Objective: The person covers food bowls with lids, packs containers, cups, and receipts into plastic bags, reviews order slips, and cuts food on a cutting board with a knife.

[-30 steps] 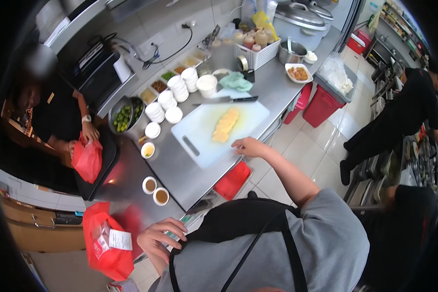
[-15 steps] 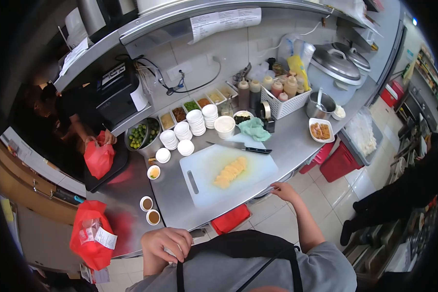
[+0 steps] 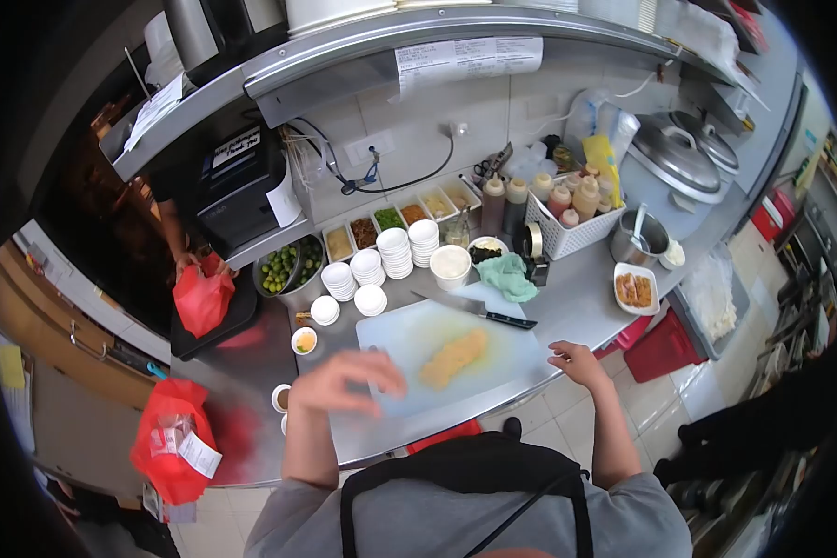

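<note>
A pale cutting board (image 3: 395,339) lies on the steel counter, with a row of sliced golden food (image 3: 454,359) across it. A black-handled knife (image 3: 510,321) rests along the board's far edge. My left hand (image 3: 346,379), slightly blurred, hovers over the board's near left corner, fingers apart and holding nothing. Two small cups of brown sauce (image 3: 281,398) are partly hidden behind it. My right hand (image 3: 578,363) is by the counter's front edge, right of the board, with loosely bent fingers apart and nothing in them. A crumpled green cloth (image 3: 508,277) sits behind the knife.
Stacks of white cups (image 3: 394,251) and a tub (image 3: 450,264) stand behind the board. Farther right are a basket of squeeze bottles (image 3: 577,232), a steel pot (image 3: 656,244) and a dish of fried food (image 3: 635,290). Another person's hand touches a red bag (image 3: 203,302) at left.
My left hand has risen from near my chest and moved forward over the board's corner. My right hand has shifted slightly right. The view has shifted a little.
</note>
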Motion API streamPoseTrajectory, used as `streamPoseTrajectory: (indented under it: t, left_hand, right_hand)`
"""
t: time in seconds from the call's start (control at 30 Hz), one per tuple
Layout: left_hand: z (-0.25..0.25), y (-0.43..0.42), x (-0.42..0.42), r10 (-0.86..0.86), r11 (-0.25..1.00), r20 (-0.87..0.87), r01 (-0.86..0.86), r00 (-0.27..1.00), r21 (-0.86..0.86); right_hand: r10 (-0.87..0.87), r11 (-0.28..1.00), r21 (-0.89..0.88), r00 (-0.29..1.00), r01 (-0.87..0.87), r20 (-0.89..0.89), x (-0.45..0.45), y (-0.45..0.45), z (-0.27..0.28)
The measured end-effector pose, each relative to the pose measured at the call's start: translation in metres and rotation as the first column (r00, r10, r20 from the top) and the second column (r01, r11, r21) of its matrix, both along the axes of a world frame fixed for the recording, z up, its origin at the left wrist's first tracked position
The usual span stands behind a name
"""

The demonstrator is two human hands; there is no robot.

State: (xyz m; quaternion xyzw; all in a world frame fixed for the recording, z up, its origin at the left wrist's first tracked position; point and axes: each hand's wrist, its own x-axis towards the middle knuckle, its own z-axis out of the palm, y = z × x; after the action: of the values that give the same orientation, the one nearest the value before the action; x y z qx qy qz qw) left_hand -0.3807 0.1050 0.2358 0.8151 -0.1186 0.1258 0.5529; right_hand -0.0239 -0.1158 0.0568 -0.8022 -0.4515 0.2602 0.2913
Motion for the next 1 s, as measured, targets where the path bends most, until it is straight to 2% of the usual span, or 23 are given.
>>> streamPoseTrajectory:
  t: [0.03,0.1,0.17,0.23,0.3,0.43,0.53,0.7,0.77,1.0]
  left_hand:
    - [0.006,0.002,0.016,0.205,0.977,-0.033,-0.203,0.978,0.059]
    - [0.022,0.008,0.051,0.564,0.813,0.025,-0.56,0.826,0.157]
    - [0.026,0.031,0.091,0.682,0.73,0.091,-0.667,0.726,-0.148]
    - [0.047,0.052,0.127,0.777,0.629,0.224,-0.74,0.589,-0.237]
    - [0.063,0.079,0.156,0.806,0.528,0.412,-0.831,0.425,-0.175]
    - [0.096,0.097,0.195,0.838,0.448,0.456,-0.855,0.3,-0.26]
    - [0.108,0.1,0.203,0.899,0.427,0.321,-0.757,0.298,-0.495]
    - [0.125,0.083,0.208,0.896,0.439,0.314,-0.733,0.313,-0.519]
    - [0.129,0.078,0.204,0.876,0.482,0.304,-0.701,0.374,-0.525]
    - [0.131,0.078,0.194,0.87,0.493,0.278,-0.714,0.408,-0.497]
  right_hand:
    - [0.032,0.998,0.062,0.999,-0.033,0.01,0.01,0.006,-0.001]
    - [0.095,0.989,0.112,0.995,-0.097,0.02,0.028,0.013,-0.002]
    - [0.112,0.989,0.098,0.993,-0.115,0.033,0.049,0.025,0.003]
    - [0.17,0.975,0.133,0.983,-0.177,0.062,0.071,0.03,0.002]
    - [0.18,0.976,0.123,0.984,-0.181,0.018,0.093,0.03,-0.001]
    - [0.187,0.979,0.079,0.982,-0.186,-0.009,0.139,0.025,-0.02]
    - [0.223,0.973,0.068,0.975,-0.222,-0.004,0.157,0.028,-0.025]
    - [0.277,0.953,0.118,0.961,-0.278,0.02,0.156,0.048,-0.029]
    - [0.297,0.937,0.171,0.952,-0.306,0.075,0.146,0.057,-0.024]
    - [0.354,0.913,0.201,0.934,-0.356,0.046,0.109,0.074,-0.017]
